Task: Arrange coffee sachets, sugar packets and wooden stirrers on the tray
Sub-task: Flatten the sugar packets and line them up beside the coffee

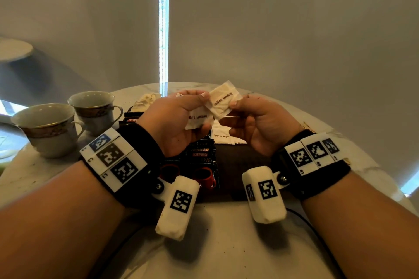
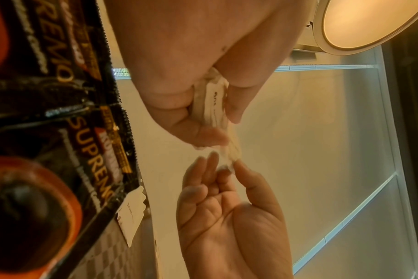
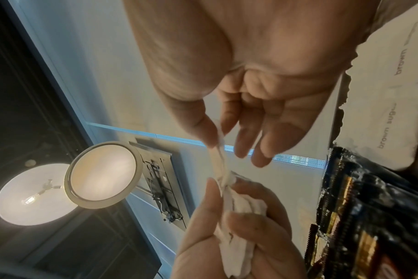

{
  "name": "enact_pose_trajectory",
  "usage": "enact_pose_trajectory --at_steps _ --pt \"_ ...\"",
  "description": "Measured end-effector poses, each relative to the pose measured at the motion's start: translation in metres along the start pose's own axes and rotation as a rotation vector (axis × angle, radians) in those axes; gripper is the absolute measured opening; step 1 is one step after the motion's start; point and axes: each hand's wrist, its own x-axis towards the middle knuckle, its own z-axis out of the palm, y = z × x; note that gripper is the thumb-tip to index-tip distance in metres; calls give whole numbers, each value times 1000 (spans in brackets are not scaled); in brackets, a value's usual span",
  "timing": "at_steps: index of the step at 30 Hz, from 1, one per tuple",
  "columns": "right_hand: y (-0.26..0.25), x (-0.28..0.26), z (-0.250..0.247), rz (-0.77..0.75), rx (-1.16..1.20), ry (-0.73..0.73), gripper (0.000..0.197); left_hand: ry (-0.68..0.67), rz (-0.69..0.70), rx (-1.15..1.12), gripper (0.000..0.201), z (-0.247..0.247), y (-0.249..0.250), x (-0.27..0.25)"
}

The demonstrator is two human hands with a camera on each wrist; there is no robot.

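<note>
Sugar packets [image 1: 199, 118]: bunch gripped in left hand [image 1: 179, 120]; right hand [image 1: 256, 124] pinches one packet [image 1: 223, 98], separating it. Next: lay it on tray [image 1: 240, 165].

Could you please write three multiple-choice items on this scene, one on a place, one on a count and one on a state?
1. Where do the coffee sachets lie?
A. on the dark tray
B. inside a cup
C. on the floor

2. How many teacups stand on the table?
A. one
B. two
C. four

3. What is the right hand doing?
A. lying flat on the table
B. pinching a brown sugar packet
C. lifting a cup

Answers: 1 A, the black sachets rest on the tray below the hands. 2 B, two cups stand at the left. 3 B, thumb and finger pinch the packet, whose other end the left hand holds.
</note>
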Motion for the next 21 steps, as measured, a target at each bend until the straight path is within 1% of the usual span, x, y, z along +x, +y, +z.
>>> enact_pose_trajectory --at_steps 1,2,5,7,8,11,12,13,15,18,19,21 --pt "0 1 0 -11 38 15 26 6 -9 0 24 0 0 0" --pt "0 2 -1 -21 75 35 25 15 -20 0 27 -1 0 0" --pt "-1 4 -2 -32 161 99 11 32 -48 7 21 -2 1 0" --pt "-1 4 -1 -47 128 110 8 47 -66 8 21 -2 2 0" --pt "0 4 0 -54 101 111 8 48 -77 6 25 -1 2 0" --pt "1 2 2 -68 70 92 10 2 -105 0 55 -2 1 -1" --pt "2 2 3 -69 70 85 14 -25 -103 7 60 -2 1 -1" --pt "2 2 3 -70 68 78 17 -51 -97 20 58 -2 1 -2" --pt "2 2 3 -74 57 61 21 -80 -90 44 47 -2 1 -3" --pt "4 2 4 -74 63 37 21 -73 -74 63 13 -1 2 -4" --pt "4 2 3 -75 67 30 22 -61 -61 57 7 0 2 -4" --pt "5 2 3 -62 58 22 24 -36 -28 30 10 0 2 -3"
